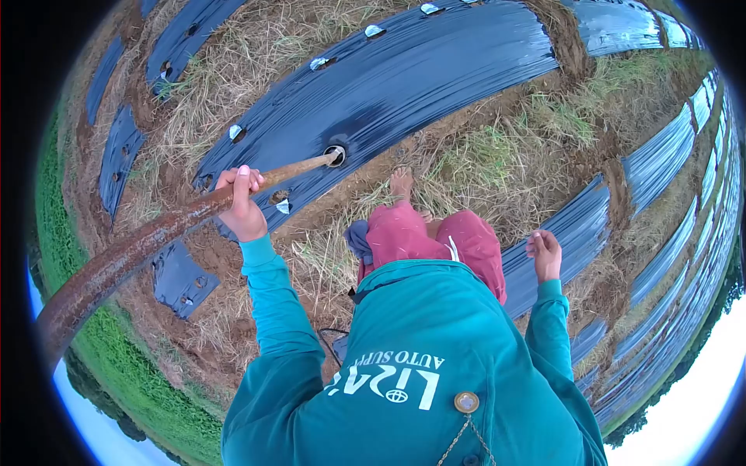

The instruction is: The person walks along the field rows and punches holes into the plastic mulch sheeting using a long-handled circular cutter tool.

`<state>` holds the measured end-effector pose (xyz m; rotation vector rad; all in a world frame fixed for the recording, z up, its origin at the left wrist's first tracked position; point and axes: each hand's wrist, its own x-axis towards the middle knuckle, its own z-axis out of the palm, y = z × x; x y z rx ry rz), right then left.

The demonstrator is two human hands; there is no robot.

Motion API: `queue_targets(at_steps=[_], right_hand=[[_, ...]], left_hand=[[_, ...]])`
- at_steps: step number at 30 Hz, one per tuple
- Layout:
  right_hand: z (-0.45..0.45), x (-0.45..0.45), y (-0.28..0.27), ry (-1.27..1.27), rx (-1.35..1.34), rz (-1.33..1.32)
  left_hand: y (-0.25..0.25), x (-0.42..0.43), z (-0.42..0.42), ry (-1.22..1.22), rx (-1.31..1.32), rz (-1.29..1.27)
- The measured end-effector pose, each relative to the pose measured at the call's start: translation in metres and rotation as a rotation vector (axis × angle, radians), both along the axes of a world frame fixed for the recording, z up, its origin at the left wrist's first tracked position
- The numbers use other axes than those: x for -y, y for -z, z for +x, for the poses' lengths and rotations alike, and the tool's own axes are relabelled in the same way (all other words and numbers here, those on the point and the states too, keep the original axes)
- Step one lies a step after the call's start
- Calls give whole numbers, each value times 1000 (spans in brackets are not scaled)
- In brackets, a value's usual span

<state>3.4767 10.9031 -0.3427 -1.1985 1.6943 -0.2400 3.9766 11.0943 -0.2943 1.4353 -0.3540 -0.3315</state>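
My left hand (244,203) is closed around a long, rusty pole (167,221), its thumb lying along the top. From the left edge the pole slants down to a round, can-like metal end (336,156), which rests on a sheet of black plastic mulch (435,70) over a raised bed. Close to that end, a cut hole (280,196) shows in the plastic with a loose flap beside it. My right hand (545,252) hangs out at the right, its fingers loosely curled, with nothing visible in them.
Bare feet (402,183) stand on dry grass and soil between beds. More plastic-covered beds (660,163) run along the right, and holes with silvery flaps (320,63) line the bed ahead. Green growth (148,380) borders the field at the lower left.
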Motion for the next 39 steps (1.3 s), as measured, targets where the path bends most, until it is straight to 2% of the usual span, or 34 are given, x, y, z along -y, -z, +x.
queue_targets(at_steps=[2,6,10,12,15,18,21,25,26,30,33,39], right_hand=[[15,-3,-2,-11,39,20],[27,-33,28,-228,-27,-5],[33,-54,54,-231,33,74],[31,-48,69,-265,43,62],[38,-14,64,-238,120,190],[28,10,74,-268,57,97],[25,19,81,-184,183,126],[15,16,114,-297,68,159],[6,14,135,-380,62,83],[6,32,130,-141,170,225],[-11,46,139,-21,184,233],[-67,50,152,135,137,218]], left_hand=[[0,7,5,-7,21,10],[5,12,9,-8,41,2],[6,18,3,25,55,-37],[4,29,0,30,42,-9],[-6,53,-6,69,21,74],[-44,80,-21,75,11,47],[-102,97,-32,122,37,47],[-166,122,-48,265,102,62],[-179,128,-53,291,111,69],[-223,150,-64,452,126,75],[-244,156,-71,458,152,53],[-257,167,-63,473,81,-70]])
